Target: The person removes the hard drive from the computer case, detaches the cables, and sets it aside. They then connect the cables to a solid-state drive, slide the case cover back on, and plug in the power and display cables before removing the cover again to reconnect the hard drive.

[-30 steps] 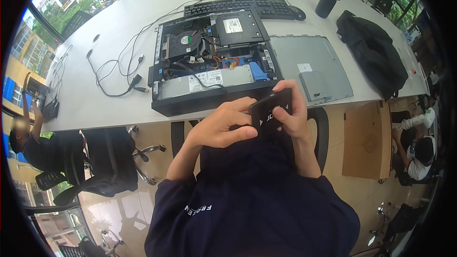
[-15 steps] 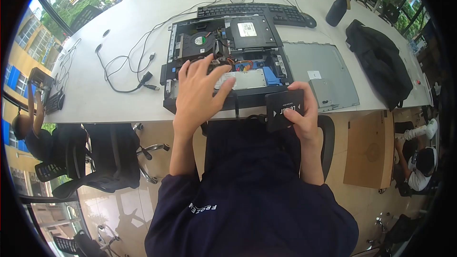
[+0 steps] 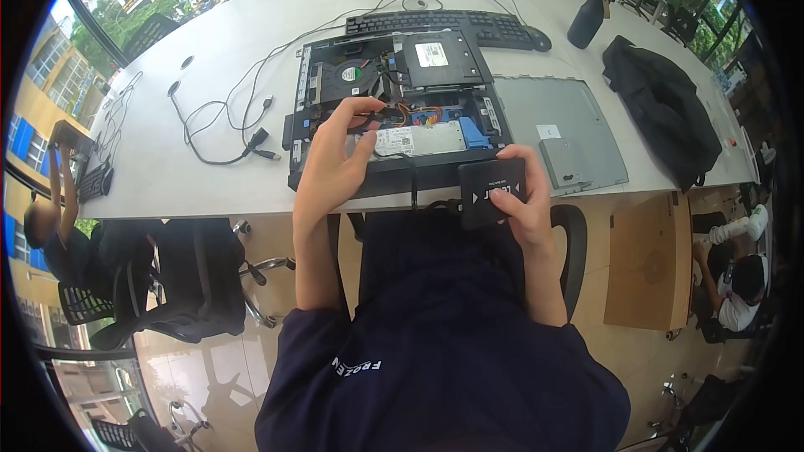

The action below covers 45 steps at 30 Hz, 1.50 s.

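An opened black desktop computer case (image 3: pixel 385 174) lies at the table's front edge, its fan (image 3: pixel 350 74), optical drive (image 3: pixel 431 55) and metal power supply (image 3: pixel 434 139) exposed. Over its left part, my left hand (image 3: pixel 339 155) reaches in with curved fingers at the cables (image 3: pixel 408 114) beside the power supply; whether the fingertips grip a cable is hard to make out. My right hand (image 3: pixel 529 201) holds a flat black solid state drive (image 3: pixel 484 192) in front of the case's right corner, thumb on its printed face. A blue plastic latch (image 3: pixel 476 134) sits near the case's right end.
Behind the case are a keyboard (image 3: pixel 435 23) and mouse (image 3: pixel 538 39). The grey side cover (image 3: pixel 569 117), a black bag (image 3: pixel 662 109) and a bottle (image 3: pixel 588 17) lie or stand to the right. Loose cables (image 3: pixel 222 105) spread left. Seated people are at both far sides.
My left hand has drawn its fingers together and curled them at the cables. The drive in my right hand has shifted slightly left with the hand.
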{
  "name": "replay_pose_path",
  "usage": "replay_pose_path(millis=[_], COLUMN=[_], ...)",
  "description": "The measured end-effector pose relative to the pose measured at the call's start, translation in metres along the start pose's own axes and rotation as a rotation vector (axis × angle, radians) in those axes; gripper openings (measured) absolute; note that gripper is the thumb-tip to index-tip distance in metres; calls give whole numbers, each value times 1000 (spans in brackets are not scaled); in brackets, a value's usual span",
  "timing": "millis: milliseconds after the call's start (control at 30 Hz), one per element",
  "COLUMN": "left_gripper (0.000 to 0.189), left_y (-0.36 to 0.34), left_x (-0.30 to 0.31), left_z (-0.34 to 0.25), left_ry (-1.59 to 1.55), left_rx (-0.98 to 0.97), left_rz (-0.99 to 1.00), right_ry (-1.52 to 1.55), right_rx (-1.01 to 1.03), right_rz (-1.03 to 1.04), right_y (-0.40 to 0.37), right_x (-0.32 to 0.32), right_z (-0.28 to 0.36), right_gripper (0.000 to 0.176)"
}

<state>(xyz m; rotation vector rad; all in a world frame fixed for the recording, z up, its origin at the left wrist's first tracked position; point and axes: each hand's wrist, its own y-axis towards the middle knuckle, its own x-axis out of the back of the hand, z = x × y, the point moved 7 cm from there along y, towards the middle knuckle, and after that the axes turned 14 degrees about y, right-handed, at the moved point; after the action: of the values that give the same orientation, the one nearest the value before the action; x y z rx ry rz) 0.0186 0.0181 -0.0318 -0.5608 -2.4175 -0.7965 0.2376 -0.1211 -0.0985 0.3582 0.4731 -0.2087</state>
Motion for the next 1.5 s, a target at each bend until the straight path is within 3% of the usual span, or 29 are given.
replay_pose_path(millis=[200,500,600,667,700,800,867,933,967,1167,1267,1500], left_gripper=[43,48,40,26,14,15,19,32,45,52,55,56], left_y=[0,1,3,3,4,10,17,27,30,34,27,23], left_x=[3,12,10,4,0,-22,-36,-56,-63,-63,-58,-51], left_z=[1,8,8,-15,-25,-36,-44,-30,-27,-17,-15,-10], left_ry=[68,-177,-70,413,503,422,512,727,763,627,557,423], left_rx=[27,32,29,-216,-300,-239,-264,-25,7,179,72,-16], left_rz=[-63,-219,-222,-256,-294,-107,-138,78,117,280,143,74], right_ry=[16,19,22,11,11,23,39,20,21,31,29,13], right_rx=[-13,-46,-76,-72,-71,-98,-138,-98,-97,-116,-85,-79], right_rz=[1,-5,-5,-3,0,-8,-17,-17,-20,-25,-30,-22], right_y=[1,7,11,13,15,18,16,17,18,15,16,15], right_x=[-2,1,1,3,3,4,5,6,6,7,9,10], right_z=[-2,-3,-7,-9,-9,-9,-12,-10,-10,-6,-4,-2], right_gripper=[49,50,49,49,49,50,50,49,49,49,49,48])
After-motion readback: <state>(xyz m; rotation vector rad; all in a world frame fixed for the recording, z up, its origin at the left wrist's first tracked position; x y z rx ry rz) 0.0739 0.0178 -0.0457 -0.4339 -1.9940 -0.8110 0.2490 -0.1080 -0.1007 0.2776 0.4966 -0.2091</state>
